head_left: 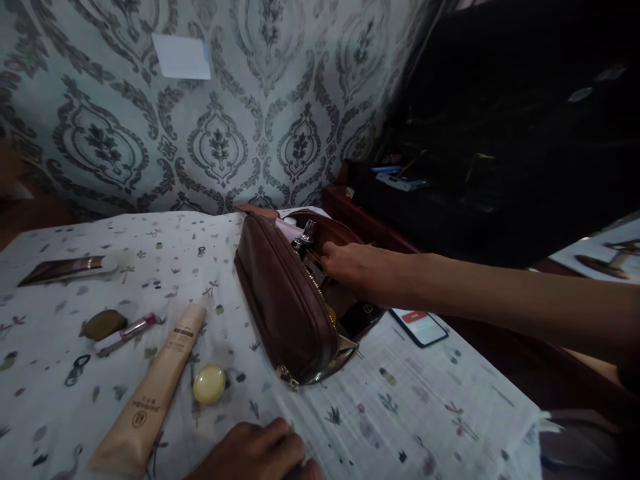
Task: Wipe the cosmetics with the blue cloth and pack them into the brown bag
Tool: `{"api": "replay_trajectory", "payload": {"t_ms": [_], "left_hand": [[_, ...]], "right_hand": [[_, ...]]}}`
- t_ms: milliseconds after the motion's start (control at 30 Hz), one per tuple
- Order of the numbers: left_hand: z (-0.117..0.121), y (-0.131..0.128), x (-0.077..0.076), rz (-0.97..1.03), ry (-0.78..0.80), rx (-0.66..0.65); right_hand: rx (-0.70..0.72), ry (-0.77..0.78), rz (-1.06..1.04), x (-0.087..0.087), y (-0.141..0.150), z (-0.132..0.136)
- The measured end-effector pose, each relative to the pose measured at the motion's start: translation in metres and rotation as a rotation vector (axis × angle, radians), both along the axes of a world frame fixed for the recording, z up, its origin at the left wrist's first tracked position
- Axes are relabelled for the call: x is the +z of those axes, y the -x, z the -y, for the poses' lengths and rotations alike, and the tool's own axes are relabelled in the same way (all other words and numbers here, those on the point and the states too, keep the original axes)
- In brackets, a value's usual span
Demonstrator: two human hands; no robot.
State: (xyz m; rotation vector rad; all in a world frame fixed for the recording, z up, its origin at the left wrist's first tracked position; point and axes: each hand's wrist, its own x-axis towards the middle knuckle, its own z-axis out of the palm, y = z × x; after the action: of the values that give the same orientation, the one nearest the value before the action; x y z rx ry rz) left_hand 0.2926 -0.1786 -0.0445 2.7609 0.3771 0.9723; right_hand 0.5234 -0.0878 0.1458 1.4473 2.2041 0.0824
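Note:
A brown makeup bag (280,293) lies unzipped on the patterned cloth. My right hand (353,270) reaches into its opening with curled fingers; the fingertips and whatever they hold are hidden. Around that hand the bag contains a silver-capped bottle (306,235), a pink tube (289,230) and a black item (357,319). My left hand (255,453) rests low in the view, fingers bent, with a dark bit at the fingers that I cannot make out. Nearest to it are a round yellow-lidded pot (209,385) and a large beige tube (155,393).
Farther left lie a lip gloss (126,335), an oval olive-brown item (104,325) and a dark brown tube (63,269). A phone (419,327) with a lit screen sits right of the bag. Behind the table (430,413) is a wallpapered wall (220,140); a black bag-like mass (500,147) fills the right.

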Motion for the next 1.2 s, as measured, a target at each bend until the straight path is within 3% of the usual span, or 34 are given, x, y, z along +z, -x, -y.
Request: {"api": "replay_trajectory", "payload": {"t_ms": [167,433,600,733,833,967,1067,1200], "left_hand": [[-0.001,-0.003,0.009,0.045,-0.043,0.018],[-0.004,0.002,0.021,-0.052,-0.118,-0.048],[-0.008,0.006,0.042,-0.048,-0.137,0.009],[-0.018,0.015,0.072,-0.030,-0.150,0.089],[-0.030,0.016,0.098,-0.003,-0.159,0.191],[-0.047,0.002,0.129,-0.128,-0.261,0.338],[-0.056,-0.011,0.138,-0.228,-0.339,0.389],[-0.062,-0.014,0.131,-0.251,-0.381,0.412]], "right_hand": [[0.046,-0.021,-0.033,0.003,0.001,0.000],[0.100,-0.089,-0.178,0.012,-0.010,0.006],[0.033,-0.341,-0.436,0.014,-0.002,0.040],[0.077,-0.612,-0.784,-0.007,0.005,0.085],[0.040,-0.632,-0.967,-0.031,0.002,0.106],[0.027,-0.588,-1.108,-0.057,-0.003,0.113],[0.034,-0.513,-1.158,-0.072,-0.004,0.115],[0.103,-0.531,-1.220,-0.091,-0.009,0.117]]}}
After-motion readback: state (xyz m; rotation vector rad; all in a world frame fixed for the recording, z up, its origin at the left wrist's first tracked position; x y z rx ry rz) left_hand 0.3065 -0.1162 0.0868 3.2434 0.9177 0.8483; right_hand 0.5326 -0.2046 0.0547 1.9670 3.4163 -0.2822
